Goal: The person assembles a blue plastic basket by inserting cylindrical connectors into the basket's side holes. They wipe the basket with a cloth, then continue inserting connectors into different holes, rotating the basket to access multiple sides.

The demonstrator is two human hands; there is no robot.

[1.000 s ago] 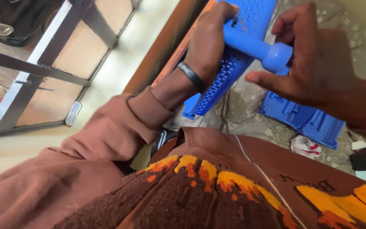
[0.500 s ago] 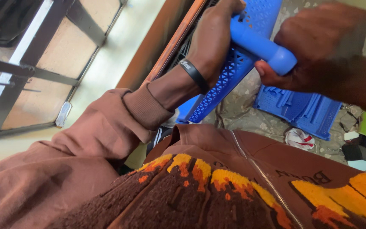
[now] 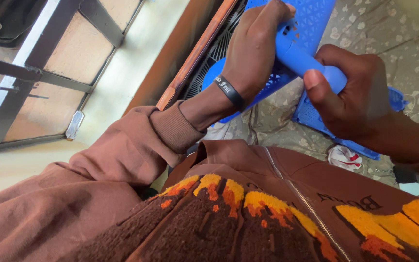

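Observation:
My left hand grips a blue perforated plastic panel near the top of the head view, a black wristband on its wrist. A round blue plastic tube sticks out of that panel. My right hand is wrapped around the tube's free end, thumb on top. Another blue plastic panel lies flat on the patterned cloth under my right hand. My brown sleeves and a brown jacket with orange and yellow patches fill the lower half of the view.
An orange-brown bar and a dark grille run beside the panel. A metal window frame and pale sill are at left. Patterned grey cloth covers the surface; a small white and red item and dark bits lie at right.
My right hand went from open fingers around the tube's end to a full grip on it. The panel and tube shifted slightly right and up in view.

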